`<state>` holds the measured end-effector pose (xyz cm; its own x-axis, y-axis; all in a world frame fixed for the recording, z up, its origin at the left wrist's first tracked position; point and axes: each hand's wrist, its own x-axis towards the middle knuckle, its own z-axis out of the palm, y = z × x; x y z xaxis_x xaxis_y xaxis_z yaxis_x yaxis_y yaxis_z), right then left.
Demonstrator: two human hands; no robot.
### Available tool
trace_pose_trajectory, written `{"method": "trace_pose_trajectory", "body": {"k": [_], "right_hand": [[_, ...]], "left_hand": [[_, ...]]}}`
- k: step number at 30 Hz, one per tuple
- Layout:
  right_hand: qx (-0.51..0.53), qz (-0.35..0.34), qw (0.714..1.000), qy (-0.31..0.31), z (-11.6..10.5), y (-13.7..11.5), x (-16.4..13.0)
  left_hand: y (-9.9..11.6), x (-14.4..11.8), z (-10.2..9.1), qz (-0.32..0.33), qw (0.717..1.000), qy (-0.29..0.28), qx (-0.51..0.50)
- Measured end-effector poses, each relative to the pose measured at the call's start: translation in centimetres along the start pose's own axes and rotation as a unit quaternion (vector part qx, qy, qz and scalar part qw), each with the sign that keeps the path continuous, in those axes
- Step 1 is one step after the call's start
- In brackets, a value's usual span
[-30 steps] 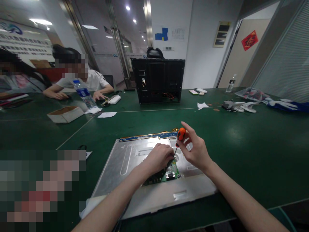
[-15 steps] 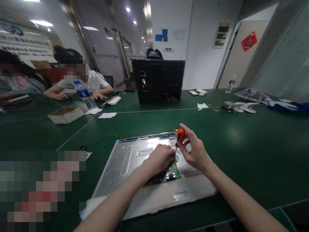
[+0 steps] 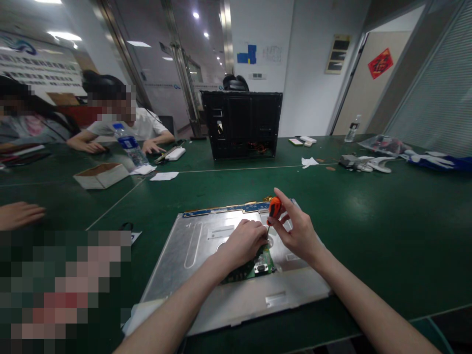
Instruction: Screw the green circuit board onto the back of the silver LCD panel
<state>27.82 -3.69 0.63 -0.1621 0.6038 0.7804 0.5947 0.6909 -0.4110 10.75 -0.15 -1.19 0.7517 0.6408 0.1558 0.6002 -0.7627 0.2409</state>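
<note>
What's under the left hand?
A green circuit board on a silver metal panel; the board's near edge and a VGA-style port show past the left hand. Components directly beneath the hand are covered, so can't be told.

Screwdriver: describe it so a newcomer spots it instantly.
On the green table, find the large silver metal panel lying in front of the camera wearer. Above it, the right hand holds the screwdriver, thin shaft pointing down beside the left hand. Its bright orange-and-black handle sets it apart from the silver panel and green circuit board.
</note>
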Motion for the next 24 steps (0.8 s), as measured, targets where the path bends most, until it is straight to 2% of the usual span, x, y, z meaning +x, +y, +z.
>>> {"method": "trace_pose_trajectory", "body": {"k": [24], "right_hand": [[0.006, 0.015, 1.000, -0.008, 0.18, 0.36, -0.21]], "left_hand": [[-0.09, -0.08, 0.09, 0.001, 1.000, -0.001, -0.006]]}}
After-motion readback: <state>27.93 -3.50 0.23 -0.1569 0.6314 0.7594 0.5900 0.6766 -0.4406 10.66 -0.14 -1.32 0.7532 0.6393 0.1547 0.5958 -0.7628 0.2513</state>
